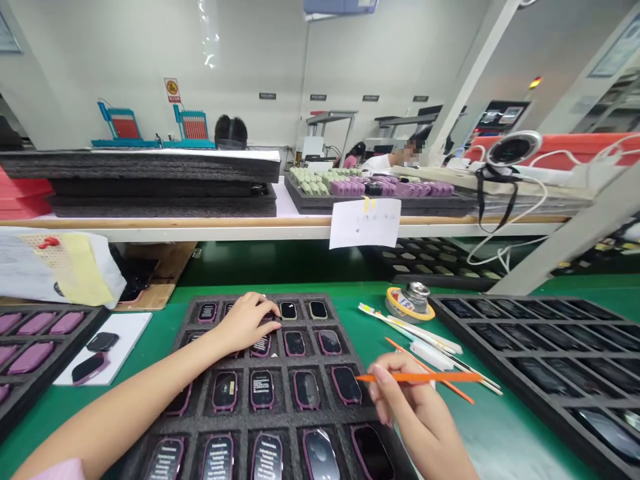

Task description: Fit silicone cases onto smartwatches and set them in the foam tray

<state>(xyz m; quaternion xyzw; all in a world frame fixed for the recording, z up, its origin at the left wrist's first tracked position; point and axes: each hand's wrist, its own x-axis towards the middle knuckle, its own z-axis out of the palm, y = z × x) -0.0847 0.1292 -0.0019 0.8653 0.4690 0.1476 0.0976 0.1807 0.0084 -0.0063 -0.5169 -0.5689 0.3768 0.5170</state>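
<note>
Left hand (pixel 245 323): fingers curled and together, tips down on a far-row device; cannot tell if clamped.
Right hand (pixel 410 400): clamped on an orange pick (pixel 420 377), lifted just right of the tray.
Pick axis: long axis runs left-right, nearly level; tip points left, just above a right-column device.
Devices: watch-style devices (pixel 261 390) with purple edging, long axes running near-far, one per pocket, in rows.
Tray: black foam tray (pixel 200 303) on the green worktop (pixel 505 440), its near edge out of frame.
Right gap: white swab sticks (pixel 405 327), a tape roll (pixel 395 300) and a metal jar (pixel 417 298), then a dark tray (pixel 530 393).
Left gap: white sheet (pixel 127 340) carrying two devices (pixel 103 341), then a tray of purple pads (pixel 30 357).
Far edge: green worktop runs on beyond the tray, under a white-edged shelf (pixel 200 233).
</note>
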